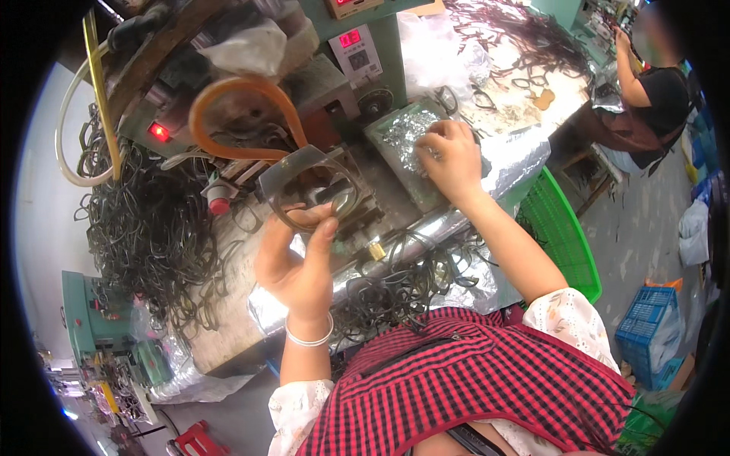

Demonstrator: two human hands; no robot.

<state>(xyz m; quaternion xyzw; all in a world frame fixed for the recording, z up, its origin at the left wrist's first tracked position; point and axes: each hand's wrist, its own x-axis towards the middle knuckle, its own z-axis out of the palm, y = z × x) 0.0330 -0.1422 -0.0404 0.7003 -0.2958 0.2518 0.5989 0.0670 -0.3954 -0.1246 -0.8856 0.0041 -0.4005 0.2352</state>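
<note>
My left hand (300, 270) is closed on a dark, see-through eyeglass frame (298, 163), pinching its lower rim between thumb and fingers. The frame is raised in front of the machine (319, 91). Over a shallow tray (386, 143), my right hand (455, 163) has its thumb and fingers drawn together at a heap of small shiny metal pieces (409, 131). Whatever sits between those fingertips is too small to make out.
Dark eyeglass frames are heaped at the left (144, 228) and along the bench's near edge (395, 285). An orange hose (199, 114) loops beside a red button (219, 206). A green basket (570, 243) stands right. Another person (658, 102) works far right.
</note>
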